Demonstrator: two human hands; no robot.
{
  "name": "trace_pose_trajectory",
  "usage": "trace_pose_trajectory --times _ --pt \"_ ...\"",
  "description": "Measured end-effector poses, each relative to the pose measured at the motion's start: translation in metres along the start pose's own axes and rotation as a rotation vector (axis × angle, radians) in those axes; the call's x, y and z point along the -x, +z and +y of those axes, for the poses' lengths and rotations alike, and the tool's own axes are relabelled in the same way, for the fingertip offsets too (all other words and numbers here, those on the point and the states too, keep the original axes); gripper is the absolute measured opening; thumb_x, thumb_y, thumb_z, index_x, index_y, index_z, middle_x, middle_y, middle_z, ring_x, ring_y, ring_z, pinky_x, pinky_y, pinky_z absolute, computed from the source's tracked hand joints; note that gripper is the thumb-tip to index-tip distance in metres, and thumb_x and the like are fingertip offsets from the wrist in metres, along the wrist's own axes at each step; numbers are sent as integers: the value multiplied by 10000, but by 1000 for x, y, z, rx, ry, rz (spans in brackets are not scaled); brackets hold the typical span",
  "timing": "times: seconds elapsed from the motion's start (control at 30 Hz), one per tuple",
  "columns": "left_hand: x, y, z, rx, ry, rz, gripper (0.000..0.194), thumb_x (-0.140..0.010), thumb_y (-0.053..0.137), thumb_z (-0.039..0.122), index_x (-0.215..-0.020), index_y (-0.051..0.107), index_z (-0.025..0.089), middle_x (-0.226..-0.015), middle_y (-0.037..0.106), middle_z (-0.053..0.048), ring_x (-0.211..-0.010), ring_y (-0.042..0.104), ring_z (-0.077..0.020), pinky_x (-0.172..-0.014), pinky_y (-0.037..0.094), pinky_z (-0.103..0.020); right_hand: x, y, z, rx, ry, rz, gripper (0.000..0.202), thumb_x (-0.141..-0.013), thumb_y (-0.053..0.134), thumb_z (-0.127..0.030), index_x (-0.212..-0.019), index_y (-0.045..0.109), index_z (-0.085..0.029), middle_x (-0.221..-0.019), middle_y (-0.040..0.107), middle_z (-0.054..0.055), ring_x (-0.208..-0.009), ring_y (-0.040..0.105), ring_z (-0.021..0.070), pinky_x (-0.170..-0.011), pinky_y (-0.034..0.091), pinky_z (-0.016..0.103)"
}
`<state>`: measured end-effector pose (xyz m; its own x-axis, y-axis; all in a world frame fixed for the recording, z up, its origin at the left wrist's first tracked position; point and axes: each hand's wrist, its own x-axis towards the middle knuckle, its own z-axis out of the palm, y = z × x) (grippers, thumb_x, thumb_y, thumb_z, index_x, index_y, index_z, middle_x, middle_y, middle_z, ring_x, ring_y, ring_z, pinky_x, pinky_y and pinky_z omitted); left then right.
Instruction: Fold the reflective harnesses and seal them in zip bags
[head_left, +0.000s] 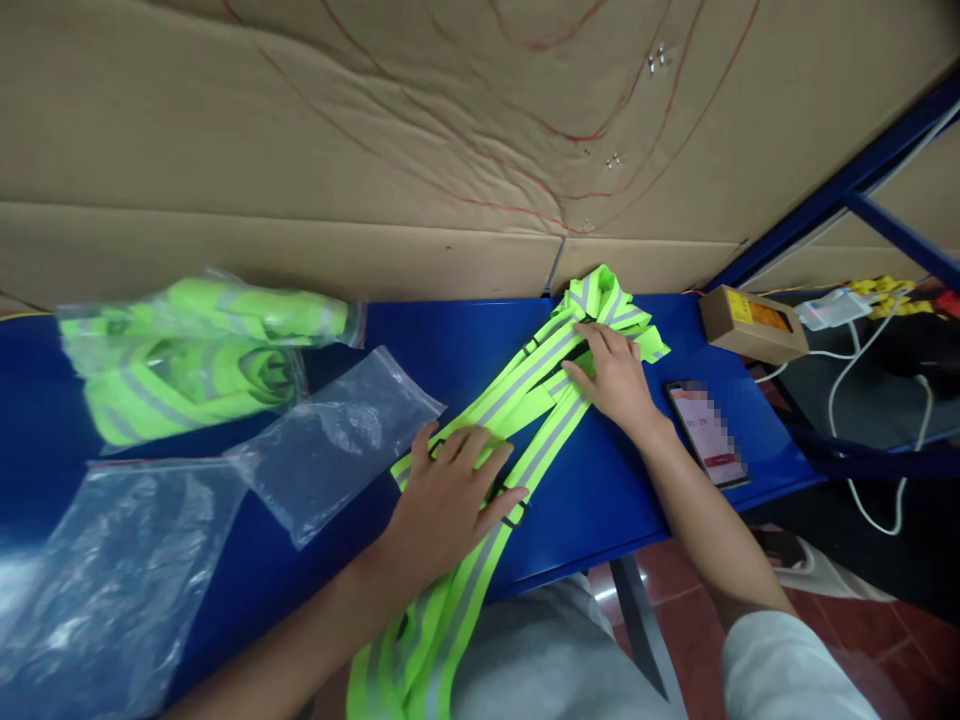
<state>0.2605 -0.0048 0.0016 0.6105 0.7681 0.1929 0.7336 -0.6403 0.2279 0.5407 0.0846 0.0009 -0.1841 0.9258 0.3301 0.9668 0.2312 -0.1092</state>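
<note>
A neon yellow-green reflective harness (551, 345) with grey stripes and black buckles stretches diagonally over the blue table (600, 510). Its far end is bunched up near the cardboard wall, and its near end hangs off the front edge over my lap. My left hand (442, 500) rests on the straps beside the buckles, fingers spread. Higher up, my right hand (619, 380) lies on the straps just below the bunched end, thumb apart from the fingers. Neither hand is wrapped around the webbing.
Bagged green reflective straps (187, 370) lie at the left. Two clear plastic bags, one near the middle (345, 430) and one at the front left (127, 570), are on the table. At right are a phone (705, 430), a small cardboard box (750, 325) and white cables (836, 400).
</note>
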Motion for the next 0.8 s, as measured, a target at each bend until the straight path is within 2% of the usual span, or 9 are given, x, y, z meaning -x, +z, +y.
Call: trace_pose_trajectory --times 0.1,0.17,0.3,0.37,0.43,0.53,0.6,0.67,0.8 --pt "-1 -1 -5 -52 -44 34 384 -1046 489 451 -1283 632 184 -1117 719 -117 -1056 668 -329 -981 453 -559 -2 0 15 -57 88 3 537 -965 594 -357 -1460 537 -158 -1316 669 163 -1207 613 368 -1002 465 544" --pt "-1 2 -10 -77 -91 59 366 -1045 500 409 -1297 617 170 -1055 718 -111 -983 677 -319 -888 489 -500 -3 -4 19 -167 101 12 413 -972 573 -329 -1345 632 -162 -1196 726 132 -1112 666 331 -976 501 510" --pt "-2 6 -14 -83 -155 70 353 -1025 537 368 -1319 592 180 -1131 686 -122 -1007 674 -318 -861 505 -468 -4 -15 15 -428 94 62 291 -994 560 -406 -1124 723 -203 -1127 757 86 -1025 708 262 -940 550 427" --pt "-3 6 -14 -65 -169 78 369 -1019 539 363 -1343 566 189 -1192 664 -129 -1042 671 -317 -876 510 -469 -3 -19 14 -528 90 52 311 -986 579 -449 -1133 712 -210 -1119 755 76 -1004 712 241 -929 561 406" --pt "-4 5 -14 -53 -187 72 388 -1016 532 355 -1371 536 199 -1254 640 -138 -1077 664 -323 -885 516 -473 -1 -19 15 -560 62 -9 381 -969 602 -486 -1222 676 -211 -1200 727 88 -1083 693 249 -968 555 418" --pt "-4 2 -16 -16 -234 10 410 -1013 516 328 -1399 490 195 -1284 626 -140 -1111 656 -333 -885 532 -477 2 -10 22 -426 43 -140 588 -923 648 -521 -1396 573 -180 -1376 632 152 -1296 590 328 -1090 483 525" --pt "-3 -1 -21 36 -274 -39 423 -1003 523 312 -1406 469 196 -1270 630 -128 -1123 656 -335 -889 542 -482 3 -4 26 -324 79 -193 643 -904 665 -501 -1429 541 -153 -1385 614 186 -1303 578 368 -1097 460 580" --pt "-2 -4 -27 113 -322 -84 447 -987 546 299 -1416 455 210 -1263 631 -115 -1124 661 -327 -891 550 -476 2 -1 27 -318 106 -186 596 -891 669 -434 -1400 552 -147 -1310 643 185 -1205 631 351 -1048 500 559" --pt "-1 -12 -38 339 -367 -182 577 -932 662 366 -1451 440 246 -1207 630 -83 -983 689 -265 -809 573 -415 -1 -9 14 -459 18 -33 466 -838 651 -247 -1296 580 -203 -1230 636 124 -1106 647 280 -987 544 467"
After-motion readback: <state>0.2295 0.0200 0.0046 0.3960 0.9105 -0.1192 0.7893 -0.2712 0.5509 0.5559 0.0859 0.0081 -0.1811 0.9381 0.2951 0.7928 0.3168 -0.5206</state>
